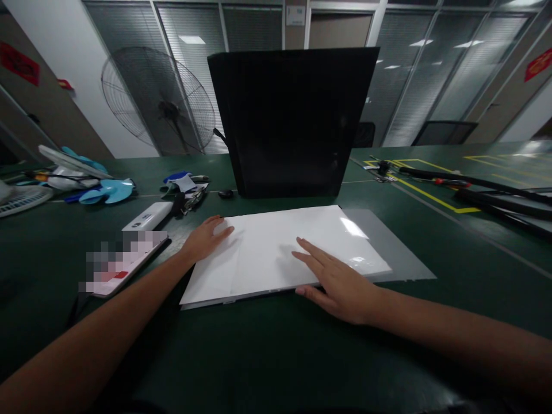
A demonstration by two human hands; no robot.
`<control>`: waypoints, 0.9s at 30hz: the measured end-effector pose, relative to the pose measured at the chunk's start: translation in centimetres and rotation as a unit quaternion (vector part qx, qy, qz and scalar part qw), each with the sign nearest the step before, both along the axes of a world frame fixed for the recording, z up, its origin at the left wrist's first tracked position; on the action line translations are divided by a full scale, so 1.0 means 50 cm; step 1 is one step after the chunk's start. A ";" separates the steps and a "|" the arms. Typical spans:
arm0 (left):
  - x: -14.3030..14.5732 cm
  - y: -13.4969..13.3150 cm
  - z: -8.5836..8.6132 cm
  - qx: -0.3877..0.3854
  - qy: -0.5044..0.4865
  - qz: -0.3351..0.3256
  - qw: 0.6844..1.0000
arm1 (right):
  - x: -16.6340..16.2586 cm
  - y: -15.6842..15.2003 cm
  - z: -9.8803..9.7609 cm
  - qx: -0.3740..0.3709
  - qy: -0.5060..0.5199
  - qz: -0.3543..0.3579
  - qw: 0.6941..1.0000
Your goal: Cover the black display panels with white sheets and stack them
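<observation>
A flat white panel (267,253) lies on the green table in front of me, its glossy right part reflecting light. From beneath its right side juts a translucent sheet (399,253). My left hand (204,238) rests at the panel's far left edge, fingers stretched out and thumb over the surface. My right hand (342,287) is over the panel's near edge, right of the middle, with its fingers spread and nothing held. Whether the right fingertips touch the surface, I cannot tell.
A large black box-like object (293,121) stands behind the panel. To the left are a white device (149,217), a partly blurred-out flat item (125,267), keys (196,196) and blue fan blades (107,191). Black cables (495,184) lie at the right.
</observation>
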State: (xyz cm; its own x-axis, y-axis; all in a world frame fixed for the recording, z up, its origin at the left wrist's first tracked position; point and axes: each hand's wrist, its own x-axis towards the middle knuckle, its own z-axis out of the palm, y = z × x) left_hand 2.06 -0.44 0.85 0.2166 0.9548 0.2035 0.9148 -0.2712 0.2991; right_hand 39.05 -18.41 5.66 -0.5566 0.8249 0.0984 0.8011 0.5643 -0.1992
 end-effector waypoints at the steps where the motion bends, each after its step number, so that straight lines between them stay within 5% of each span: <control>1: 0.000 0.001 -0.001 0.002 0.006 0.001 1.000 | 0.008 0.008 0.002 0.024 -0.005 -0.017 1.000; 5: 0.003 0.000 0.000 0.003 0.025 0.002 1.000 | 0.044 0.043 0.004 0.138 -0.074 -0.127 0.979; 8: 0.006 -0.003 0.003 -0.002 0.017 0.007 1.000 | 0.054 0.055 -0.005 0.129 -0.095 -0.159 0.974; 16: -0.003 0.006 -0.007 0.010 0.022 -0.004 1.000 | 0.052 0.056 -0.017 0.047 0.014 0.003 0.999; 20: -0.012 0.014 -0.011 0.007 0.018 -0.011 1.000 | 0.068 0.065 -0.012 0.101 -0.011 -0.050 0.994; 23: -0.017 0.016 -0.012 0.004 0.013 -0.011 1.000 | 0.078 0.074 -0.020 0.081 -0.066 -0.108 0.989; 27: -0.018 0.017 -0.013 0.003 0.009 -0.010 1.000 | 0.079 0.077 -0.029 0.045 -0.078 -0.091 0.992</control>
